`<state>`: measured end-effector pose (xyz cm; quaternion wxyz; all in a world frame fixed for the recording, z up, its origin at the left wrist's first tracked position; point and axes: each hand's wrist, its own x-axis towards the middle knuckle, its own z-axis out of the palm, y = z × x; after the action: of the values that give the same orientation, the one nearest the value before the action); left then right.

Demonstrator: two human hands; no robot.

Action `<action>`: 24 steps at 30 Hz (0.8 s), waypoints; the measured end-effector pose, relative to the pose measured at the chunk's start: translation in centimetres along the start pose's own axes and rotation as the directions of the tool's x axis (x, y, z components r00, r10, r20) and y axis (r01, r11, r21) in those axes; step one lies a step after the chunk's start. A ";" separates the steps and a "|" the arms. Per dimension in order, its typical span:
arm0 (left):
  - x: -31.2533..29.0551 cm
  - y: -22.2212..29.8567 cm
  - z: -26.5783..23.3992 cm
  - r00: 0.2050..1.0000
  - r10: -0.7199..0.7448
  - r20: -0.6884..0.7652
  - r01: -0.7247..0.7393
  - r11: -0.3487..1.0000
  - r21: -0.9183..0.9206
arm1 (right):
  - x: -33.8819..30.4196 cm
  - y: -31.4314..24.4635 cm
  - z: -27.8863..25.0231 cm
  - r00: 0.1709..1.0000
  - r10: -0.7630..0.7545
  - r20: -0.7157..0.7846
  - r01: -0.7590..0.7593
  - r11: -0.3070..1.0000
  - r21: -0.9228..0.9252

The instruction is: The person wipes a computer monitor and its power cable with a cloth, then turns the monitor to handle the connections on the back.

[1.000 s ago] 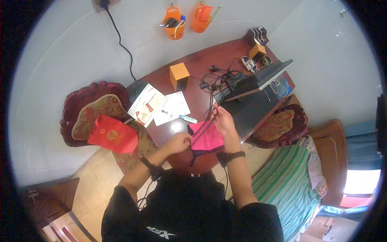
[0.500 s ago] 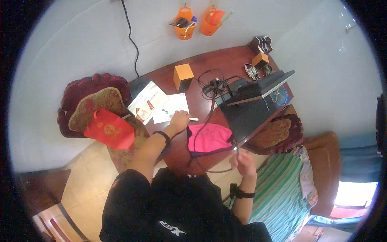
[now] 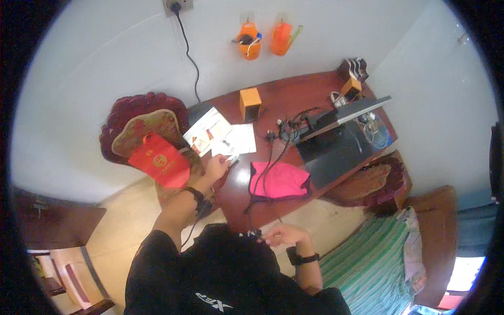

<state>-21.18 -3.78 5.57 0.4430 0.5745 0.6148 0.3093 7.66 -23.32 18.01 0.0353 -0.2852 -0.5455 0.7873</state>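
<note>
My left hand point(image 3: 217, 168) is over the left edge of the brown table point(image 3: 239, 210), fingers closed on a small white stick-like object point(image 3: 232, 158). White printed sheets point(image 3: 210, 131) lie just beyond it. Close to my body, my right hand point(image 3: 283, 234) pinches the end of a black cable point(image 3: 252, 202), seemingly a plug; the end is small and blurred. The cable runs back across a bright pink cloth point(image 3: 281, 179) with dark edging to a tangle of black cords point(image 3: 289, 128).
A monitor point(image 3: 346, 116) leans at the right of the table. Wooden speakers point(image 3: 251, 104) stand toward the back. A red bag point(image 3: 163, 163) rests on the carved chair at left. Orange baskets point(image 3: 249, 46) hang on the wall. A bed with a green striped sheet point(image 3: 367, 257) is at right.
My right hand has moved left and closer to my body, bringing the cable end along. My left hand has drawn back from the pink cloth with the white object. The view has shifted slightly.
</note>
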 end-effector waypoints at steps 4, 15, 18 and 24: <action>-0.6 -1.9 -1.2 0.996 -0.057 -0.071 0.058 0.998 0.019 | 1.9 3.1 0.4 0.918 -0.113 -0.380 -0.112 0.845 -0.522; 4.3 -1.2 -5.6 0.966 0.255 -0.035 -0.241 0.946 0.218 | -1.7 9.7 1.5 0.615 0.109 -0.781 -0.615 0.686 -0.388; 5.8 0.8 -5.2 0.918 0.396 0.026 -0.391 0.889 0.240 | -1.8 8.1 3.0 0.645 0.151 -0.749 -0.528 0.796 -0.295; 10.5 -0.6 -3.7 0.873 0.488 0.028 -0.471 0.825 0.313 | 0.8 2.3 6.4 0.589 0.167 -0.791 -0.285 0.959 -0.010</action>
<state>-24.17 6.89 4.59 0.2387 0.7640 0.5033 0.3255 4.41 -29.27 17.23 0.1495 -0.6678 -0.4865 0.5432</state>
